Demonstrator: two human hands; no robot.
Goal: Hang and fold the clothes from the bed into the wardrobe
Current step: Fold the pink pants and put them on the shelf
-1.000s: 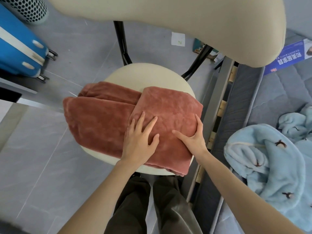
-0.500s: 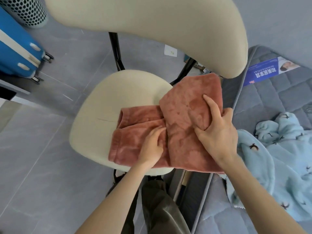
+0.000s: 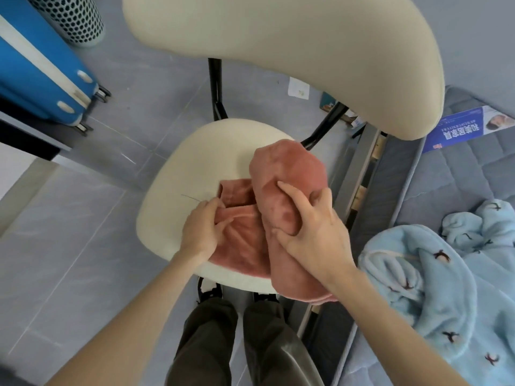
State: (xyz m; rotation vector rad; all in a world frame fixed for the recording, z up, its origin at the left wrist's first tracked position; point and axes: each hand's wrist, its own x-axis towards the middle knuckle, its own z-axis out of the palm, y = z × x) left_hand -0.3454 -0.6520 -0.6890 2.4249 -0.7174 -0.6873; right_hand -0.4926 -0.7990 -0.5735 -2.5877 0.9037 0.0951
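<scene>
A pink fleece garment, folded into a thick bundle, lies on the right half of a cream chair seat. My left hand pinches the bundle's left edge, fingers curled into the fabric. The upper fold is gripped from the right by my right hand, thumb and fingers dug into it. On the grey mattress at the right lies a crumpled light-blue fleece garment with small dark motifs.
The chair's cream backrest arches over the seat. A blue suitcase and a perforated bin stand at the upper left on the grey tiled floor. A blue leaflet lies on the mattress. My legs are below the seat.
The pink garment went from spread flat under both palms to a narrower bundle folded over to the right. Both hands changed from pressing flat to gripping the fabric.
</scene>
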